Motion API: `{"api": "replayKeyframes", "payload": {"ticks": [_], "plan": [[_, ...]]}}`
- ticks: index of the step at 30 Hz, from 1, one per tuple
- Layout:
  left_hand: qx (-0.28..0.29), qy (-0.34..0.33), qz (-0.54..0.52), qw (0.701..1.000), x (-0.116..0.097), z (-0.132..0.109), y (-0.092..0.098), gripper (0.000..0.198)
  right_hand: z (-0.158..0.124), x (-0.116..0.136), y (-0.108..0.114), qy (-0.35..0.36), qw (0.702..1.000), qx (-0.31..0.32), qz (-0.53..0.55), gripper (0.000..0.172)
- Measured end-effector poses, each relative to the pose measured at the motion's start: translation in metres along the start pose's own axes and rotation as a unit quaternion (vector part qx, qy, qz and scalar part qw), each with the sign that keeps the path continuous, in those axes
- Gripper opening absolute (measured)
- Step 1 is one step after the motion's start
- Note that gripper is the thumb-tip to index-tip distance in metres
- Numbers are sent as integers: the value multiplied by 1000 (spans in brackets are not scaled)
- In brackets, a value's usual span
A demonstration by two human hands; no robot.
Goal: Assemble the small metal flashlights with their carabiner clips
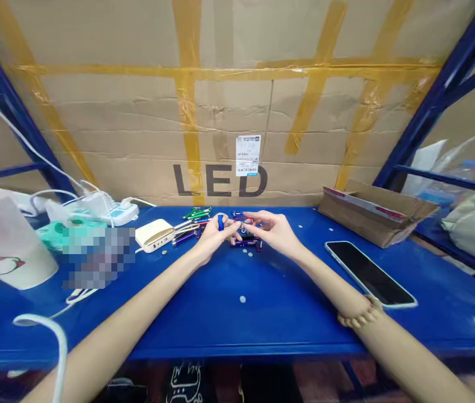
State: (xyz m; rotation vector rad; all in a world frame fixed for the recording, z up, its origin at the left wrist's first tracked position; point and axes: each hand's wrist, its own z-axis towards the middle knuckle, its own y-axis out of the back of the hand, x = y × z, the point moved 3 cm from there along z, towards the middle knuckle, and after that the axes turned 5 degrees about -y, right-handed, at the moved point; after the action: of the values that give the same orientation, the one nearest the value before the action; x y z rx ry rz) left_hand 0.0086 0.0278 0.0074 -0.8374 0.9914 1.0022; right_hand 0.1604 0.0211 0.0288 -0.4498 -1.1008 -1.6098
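Note:
Both my hands meet over the back middle of the blue table (237, 313). My left hand (214, 234) is closed around a small blue cylinder (221, 222) held upright. My right hand (273, 229) pinches something small at the cylinder's side; I cannot make out what. Under and behind the hands lies a pile of small coloured metal tubes (197, 219), green, purple and blue. A few small round discs (243, 299) lie loose on the table in front of the hands.
A smartphone (369, 274) lies face up at the right, an open cardboard box (374, 214) behind it. At the left are a cream power bank (154, 235), a power strip (107, 211) with white cables, and a white tissue box (0, 246). A cardboard wall marked LED closes the back.

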Motion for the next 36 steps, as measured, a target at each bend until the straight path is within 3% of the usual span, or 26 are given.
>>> {"api": "replayKeyframes", "payload": {"ticks": [12,18,26,31,36], "plan": [[-46,2,-12,999,3,-1,1,44,0,-10,0,-6,1000,10,1,28],[-11,-11,25,1000,3,-3,-1,34,-2,-11,-4,12,999,21,-46,33],[8,-11,40,999,3,-2,1,27,-4,-8,-4,16,994,-28,-107,23],[40,-29,55,997,3,-2,-2,32,-4,-12,-4,-30,996,-8,-89,17],[32,-45,73,996,4,0,4,26,-5,-9,-8,-32,997,35,-66,31]]}}
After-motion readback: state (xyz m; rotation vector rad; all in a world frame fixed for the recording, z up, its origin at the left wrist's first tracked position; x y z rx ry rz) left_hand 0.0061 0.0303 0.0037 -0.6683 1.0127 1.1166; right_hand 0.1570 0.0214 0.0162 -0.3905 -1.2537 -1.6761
